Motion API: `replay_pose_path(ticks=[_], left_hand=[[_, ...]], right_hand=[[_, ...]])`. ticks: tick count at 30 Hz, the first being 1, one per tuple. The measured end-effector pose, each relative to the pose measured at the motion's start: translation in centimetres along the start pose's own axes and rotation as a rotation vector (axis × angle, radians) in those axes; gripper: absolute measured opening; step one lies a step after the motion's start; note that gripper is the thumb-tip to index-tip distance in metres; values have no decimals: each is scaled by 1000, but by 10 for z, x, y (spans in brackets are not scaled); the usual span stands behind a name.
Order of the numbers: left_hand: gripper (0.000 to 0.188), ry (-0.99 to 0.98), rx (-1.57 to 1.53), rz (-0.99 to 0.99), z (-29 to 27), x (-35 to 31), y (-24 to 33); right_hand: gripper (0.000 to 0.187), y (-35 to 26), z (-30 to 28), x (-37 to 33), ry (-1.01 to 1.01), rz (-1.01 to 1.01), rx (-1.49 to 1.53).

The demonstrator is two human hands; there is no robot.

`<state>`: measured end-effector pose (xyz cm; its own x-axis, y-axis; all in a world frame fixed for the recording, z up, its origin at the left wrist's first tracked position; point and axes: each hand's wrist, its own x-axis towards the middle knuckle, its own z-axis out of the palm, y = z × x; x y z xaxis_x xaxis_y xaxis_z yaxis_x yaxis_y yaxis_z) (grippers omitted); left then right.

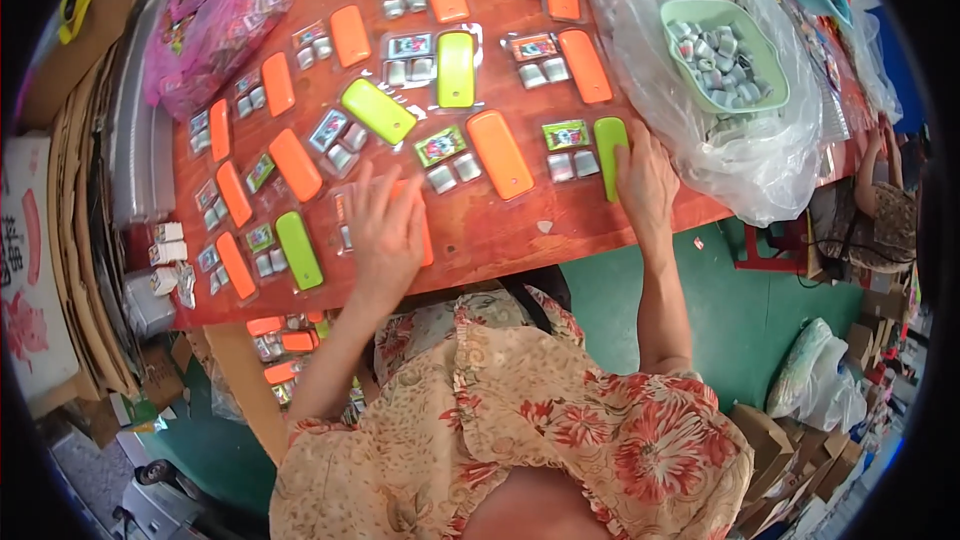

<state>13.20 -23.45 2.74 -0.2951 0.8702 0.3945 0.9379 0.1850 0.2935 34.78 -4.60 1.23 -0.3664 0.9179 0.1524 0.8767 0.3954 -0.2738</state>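
Observation:
My left hand (385, 235) lies with fingers apart over an orange plastic case (426, 240) in a clear tray near the table's front edge, hiding most of it. At the right, my right hand (650, 180) grips the edge of a lime-green case (610, 155), its thumb on the case and its other fingers partly hidden. Left of that case are a small colourful card packet (566, 135) and two silvery-white pieces (572, 166). Between my hands sits another tray with an orange case (500, 154). Similar filled trays spread in rows across the table.
A pale green basket (770, 65) of small silvery pieces rests on a clear plastic bag (800, 165) at the right. A pink bag (215, 30) of packets stands at the far left, near stacked cardboard (75, 230). Below the table edge, a carton (245, 380) is beside more filled trays.

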Motion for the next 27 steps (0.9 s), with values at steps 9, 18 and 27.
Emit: replay_pose_path(ticks=[9,18,27], left_hand=[[36,-7,-1,-93,37,-35,1],[33,83,-11,-199,36,-26,0],[39,246,-272,-398,42,16,14]], right_hand=[[24,50,29,10,-65,68,650],[11,65,21,-4,-171,292,1140],[13,1,20,26,-472,69,1194]])
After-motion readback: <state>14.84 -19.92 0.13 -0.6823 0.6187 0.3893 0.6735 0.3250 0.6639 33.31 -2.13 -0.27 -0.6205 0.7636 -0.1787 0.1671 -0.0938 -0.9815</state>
